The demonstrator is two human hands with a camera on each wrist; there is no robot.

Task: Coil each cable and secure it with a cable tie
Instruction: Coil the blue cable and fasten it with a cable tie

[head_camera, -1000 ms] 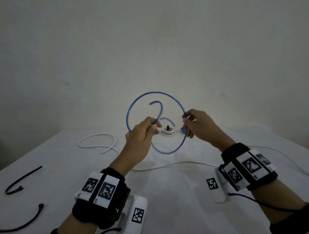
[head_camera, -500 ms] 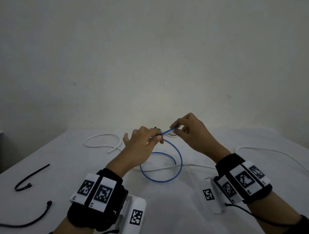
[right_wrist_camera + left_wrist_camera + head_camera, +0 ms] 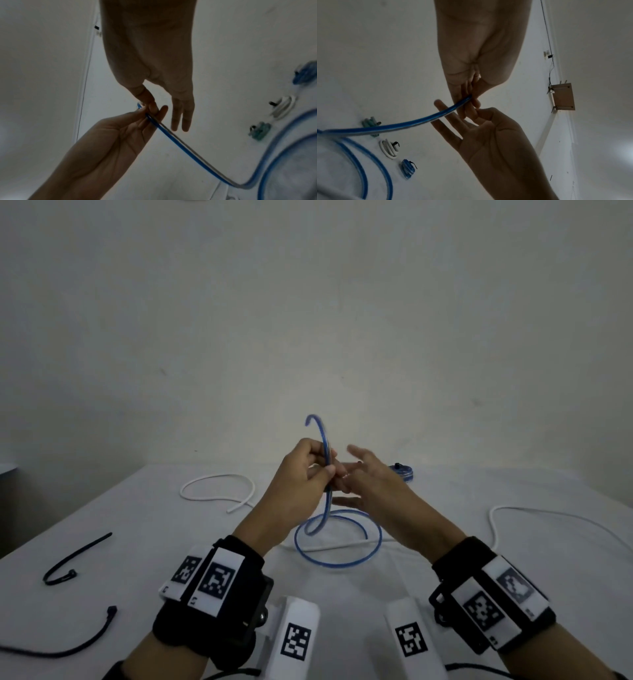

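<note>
Two hands meet above the table (image 3: 479,559); we see the left hand (image 3: 301,474) pinching the blue cable (image 3: 327,467) upright, its free tip curving above, its lower loops lying on the table beneath; the right hand (image 3: 370,477) is beside the cable with fingers spread loose, whether touching we cannot tell.

We see a white table (image 3: 102,542) bearing loose white cable (image 3: 219,491), two black cable ties (image 3: 75,556), blue cable loops (image 3: 342,542) and three tied coils (image 3: 388,148).
</note>
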